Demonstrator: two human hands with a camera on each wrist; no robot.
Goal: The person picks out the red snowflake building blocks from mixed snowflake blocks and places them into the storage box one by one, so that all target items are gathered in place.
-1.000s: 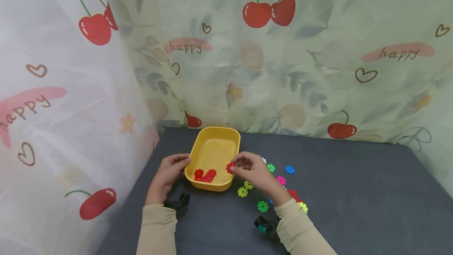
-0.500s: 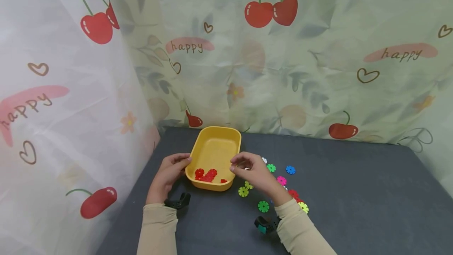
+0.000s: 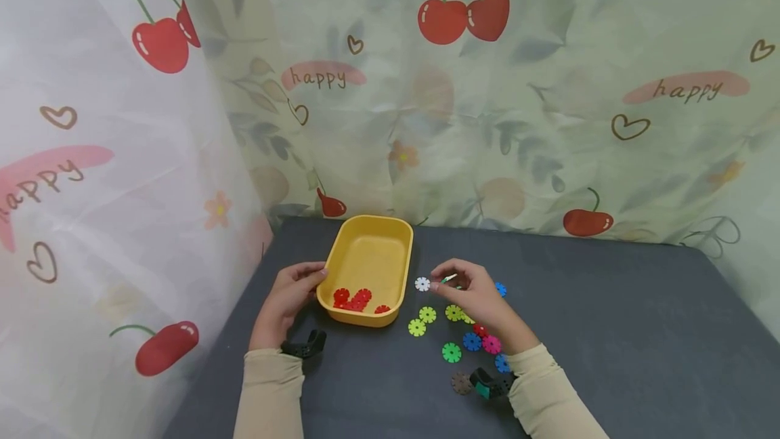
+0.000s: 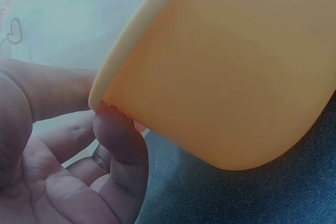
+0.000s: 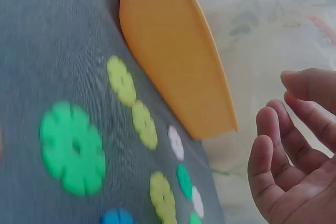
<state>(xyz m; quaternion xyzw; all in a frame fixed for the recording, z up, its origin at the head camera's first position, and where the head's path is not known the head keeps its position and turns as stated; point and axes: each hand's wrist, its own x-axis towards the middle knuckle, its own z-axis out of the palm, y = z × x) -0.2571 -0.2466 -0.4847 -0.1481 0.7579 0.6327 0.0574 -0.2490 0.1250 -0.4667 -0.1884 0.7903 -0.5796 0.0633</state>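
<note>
In the head view my left hand (image 3: pixel 289 300) holds the left side of a yellow plastic tray (image 3: pixel 372 249). The left wrist view shows its thumb and fingers pinching the tray's rim (image 4: pixel 121 51). Several red notched snowflake discs (image 3: pixel 353 300) lie inside at the tray's near end. Off to the right, my right hand (image 3: pixel 469 290) hovers over the loose discs, its thumb tip close to a white disc (image 3: pixel 422 284). Its fingers are loosely bent with nothing between them in the right wrist view, where a green disc (image 5: pixel 60 145) lies on the cloth.
Several coloured discs are scattered right of the tray, among them yellow-green (image 3: pixel 427 315), blue (image 3: pixel 472 341), pink (image 3: pixel 491 344) and brown (image 3: pixel 461 383) ones. The dark cloth table (image 3: pixel 609 330) ends at a printed curtain (image 3: pixel 548 120) behind and at the left.
My right hand let a red disc drop into the tray's near right corner, then moved right, away from the tray to the loose discs. The left hand has kept its hold.
</note>
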